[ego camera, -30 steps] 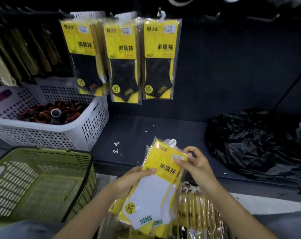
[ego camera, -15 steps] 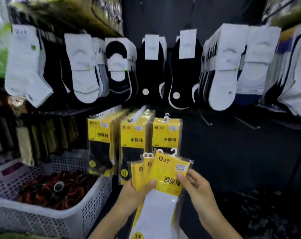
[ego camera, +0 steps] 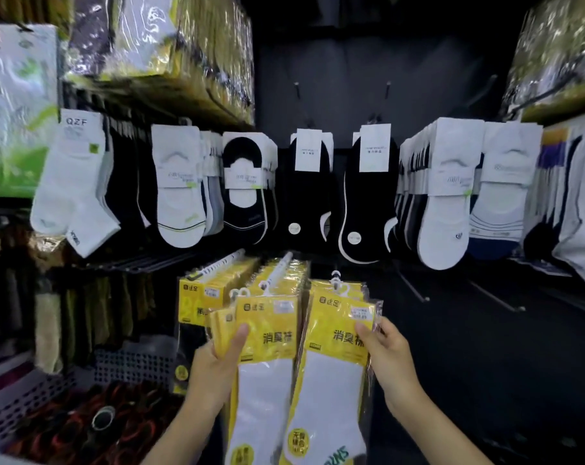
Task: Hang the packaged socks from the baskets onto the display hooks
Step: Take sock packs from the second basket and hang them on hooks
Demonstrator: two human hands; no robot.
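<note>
Head view. Two bunches in hand, each of clear film over yellow card and white socks. The left bunch is directly in front of the hanging yellow packs, pinched at the card by the left grip, thumb across the face. The right bunch is just right of those hanging packs, clasped at its card edge by the right grip. Handling, judged: light, floppy below the card, film slippery; best held at the stiff card near the white hanger loop. Change: half a second ago both grips shared one fanned bunch; now it is split in two.
</note>
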